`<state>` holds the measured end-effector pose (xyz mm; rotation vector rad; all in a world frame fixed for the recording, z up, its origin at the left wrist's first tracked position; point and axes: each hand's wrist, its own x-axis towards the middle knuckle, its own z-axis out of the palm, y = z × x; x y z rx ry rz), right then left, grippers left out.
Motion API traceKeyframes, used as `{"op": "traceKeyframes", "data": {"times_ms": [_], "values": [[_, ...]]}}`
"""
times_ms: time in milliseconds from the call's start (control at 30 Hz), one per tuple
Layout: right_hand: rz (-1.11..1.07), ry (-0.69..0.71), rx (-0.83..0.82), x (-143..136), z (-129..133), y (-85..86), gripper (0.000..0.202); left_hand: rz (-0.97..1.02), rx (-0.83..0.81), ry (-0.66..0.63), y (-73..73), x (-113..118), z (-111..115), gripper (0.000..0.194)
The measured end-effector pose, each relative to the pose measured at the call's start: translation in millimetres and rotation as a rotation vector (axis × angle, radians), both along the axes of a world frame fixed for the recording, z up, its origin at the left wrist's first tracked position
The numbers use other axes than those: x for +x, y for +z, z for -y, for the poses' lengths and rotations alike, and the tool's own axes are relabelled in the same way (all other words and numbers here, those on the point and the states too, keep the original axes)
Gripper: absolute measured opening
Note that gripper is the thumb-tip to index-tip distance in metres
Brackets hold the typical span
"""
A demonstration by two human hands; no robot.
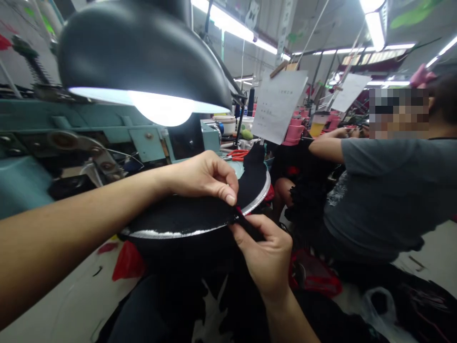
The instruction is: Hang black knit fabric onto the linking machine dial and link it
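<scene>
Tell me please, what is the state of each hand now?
Left hand: closed in a pinch; what it holds, if anything, cannot be told.
Right hand: closed, holding black fabric.

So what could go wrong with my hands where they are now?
Possibly three things. The left hand and right hand are close to the toothed metal rim, so a fingertip might get pricked. The black fabric pinched in the right hand could slip. And the lamp looks low, so raising the left arm might knock it.
</scene>
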<state>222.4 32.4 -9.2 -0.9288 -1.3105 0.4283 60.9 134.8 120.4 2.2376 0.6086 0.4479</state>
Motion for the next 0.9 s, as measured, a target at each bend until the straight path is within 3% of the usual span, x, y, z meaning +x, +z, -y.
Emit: {"op": "traceKeyframes", "data": {"times_ms": [67,167,267,367,467,533,600,700,733,867,900], "values": [[0.123,-0.061,0.072,14,-1,2.7,0.003,-0.022,0.229,0.023,-4.6,-3,-1,0.017],[0.334,-0.282,0.283,31,-3,12.3,0.014,-0.075,0.704,0.12,-10.1,-8,-1,0.02],[0.436,-0.439,0.384,40,-5,26.0,0.013,-0.152,0.882,0.163,-3.7,0,13,0.023],[0.345,-0.406,0.303,47,-15,30.7,0.006,-0.306,0.789,0.082,11.9,24,38,0.02],[-0.015,-0.15,-0.033,56,-32,16.5,0.008,-0.388,0.688,0.104,21.3,50,49,0.008],[-0.198,0.101,-0.247,62,-41,2.3,0.016,-0.365,0.573,0.114,20.1,59,40,0.011],[-0.292,0.298,-0.32,65,-41,-7.5,0.026,-0.33,0.407,0.059,15.1,59,23,0.014],[-0.335,0.696,-0.405,66,-30,-8.9,0.035,-0.263,0.181,-0.003,8.1,52,3,0.028],[-0.323,0.764,-0.432,65,-26,-7.1,0.039,-0.25,0.139,-0.013,7.0,49,0,0.029],[-0.526,0.666,-0.521,52,-26,0.7,0.024,-0.215,0.137,-0.014,5.2,44,3,0.027],[-0.58,0.695,-0.536,47,-27,2.3,0.024,-0.207,0.152,0.015,4.2,44,4,0.026]]}}
